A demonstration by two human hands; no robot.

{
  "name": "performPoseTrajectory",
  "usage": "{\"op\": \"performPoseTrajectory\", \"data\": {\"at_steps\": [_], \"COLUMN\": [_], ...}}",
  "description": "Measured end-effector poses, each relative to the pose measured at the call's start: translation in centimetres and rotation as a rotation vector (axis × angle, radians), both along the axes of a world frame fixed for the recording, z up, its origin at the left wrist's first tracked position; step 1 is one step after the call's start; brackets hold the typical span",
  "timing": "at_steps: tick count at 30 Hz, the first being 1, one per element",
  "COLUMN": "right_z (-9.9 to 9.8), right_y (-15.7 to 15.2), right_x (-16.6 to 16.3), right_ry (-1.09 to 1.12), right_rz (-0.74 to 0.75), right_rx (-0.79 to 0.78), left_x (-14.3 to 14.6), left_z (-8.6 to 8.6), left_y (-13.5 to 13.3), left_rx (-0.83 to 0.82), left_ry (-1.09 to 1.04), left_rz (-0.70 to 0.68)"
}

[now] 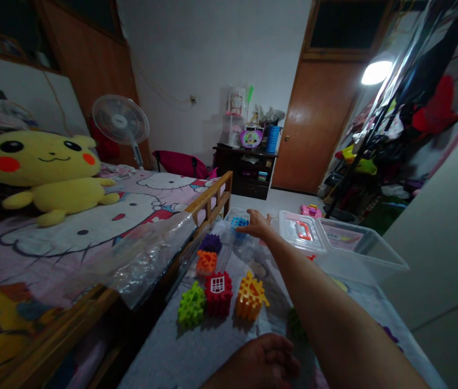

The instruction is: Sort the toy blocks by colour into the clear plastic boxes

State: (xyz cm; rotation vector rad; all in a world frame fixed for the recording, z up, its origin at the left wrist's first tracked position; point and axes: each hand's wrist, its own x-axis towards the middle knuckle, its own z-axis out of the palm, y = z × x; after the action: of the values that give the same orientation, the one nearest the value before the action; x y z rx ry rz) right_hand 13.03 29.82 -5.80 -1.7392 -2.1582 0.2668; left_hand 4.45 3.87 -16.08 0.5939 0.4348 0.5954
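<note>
My right hand (257, 224) reaches to the far end of the table, its fingers spread beside blue interlocking blocks (239, 222) in a clear tray. Whether the fingertips touch them I cannot tell. Close to me, my left hand (263, 359) rests with curled fingers, and nothing shows in it. Beyond it stand a yellow block cube (250, 297), a red cube (219, 294) with a white lattice window piece, and a green block shape (192, 306). Farther off are an orange block cube (207, 262) and purple blocks (211, 243). My right forearm partly hides a dark green piece (297, 324).
Right of my arm sit a clear lid with a red handle (304, 231) and an open clear bin (369, 254). Clear plastic wrap (148, 259) hangs over the wooden bed rail (208, 202) on the left. A yellow plush toy (65, 173) is on the bed.
</note>
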Motion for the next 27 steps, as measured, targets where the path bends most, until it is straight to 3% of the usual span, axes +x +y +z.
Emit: {"op": "performPoseTrajectory", "data": {"at_steps": [7,14,18,22,27], "right_z": [0.5,5.7,9.4,12.4,14.0], "right_y": [-0.2,-2.4,-6.8,-12.9,-20.6], "right_x": [0.1,0.7,1.2,0.9,-1.2], "right_ry": [0.059,0.144,0.19,0.252,0.315], "right_rz": [-0.052,-0.066,-0.01,0.088,0.246], "right_rx": [0.071,0.187,0.28,0.312,0.238], "left_x": [-0.2,-0.2,-0.5,-0.5,0.0], "left_z": [-0.3,0.3,1.4,1.8,1.5], "left_y": [-0.1,-0.7,-1.3,-1.8,-2.8], "left_rx": [0.007,0.022,0.061,0.225,0.386], "left_ry": [0.002,0.06,0.084,0.131,0.23], "left_rz": [0.018,0.079,0.101,0.095,0.117]}}
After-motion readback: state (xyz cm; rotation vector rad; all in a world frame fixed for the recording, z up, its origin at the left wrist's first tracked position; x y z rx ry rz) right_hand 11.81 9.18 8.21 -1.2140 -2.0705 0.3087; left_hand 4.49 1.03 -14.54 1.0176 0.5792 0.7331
